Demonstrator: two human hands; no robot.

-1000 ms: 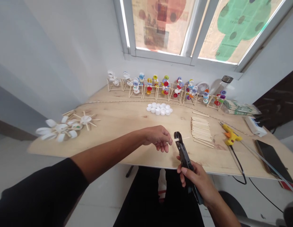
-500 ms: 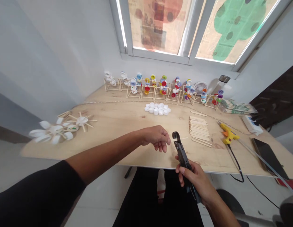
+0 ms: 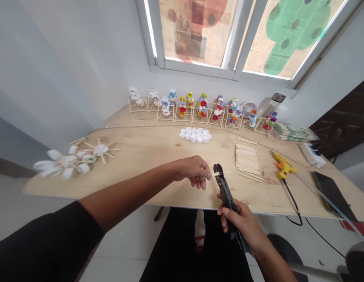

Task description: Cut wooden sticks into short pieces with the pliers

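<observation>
Left hand [image 3: 192,171] pinches a craft stick [image 3: 223,172] that passes through the jaws of black cutters [image 3: 225,192], which the right hand [image 3: 240,224] grips firmly just above the tabletop [image 3: 182,188].

One cutter [image 3: 226,192] — one glue gun [image 3: 283,166], one phone [image 3: 331,196].

A window [image 3: 237,39] with papered panes, one printed with a red shape and the other with a green cactus shape, glows with daylight along its white frame. White walls [image 3: 67,58] flank it, a dark wooden panel [image 3: 340,121] stands to its right, a plywood tabletop [image 3: 158,152] runs beneath it, and pale floor tiles [image 3: 126,250] lie lower still.
</observation>
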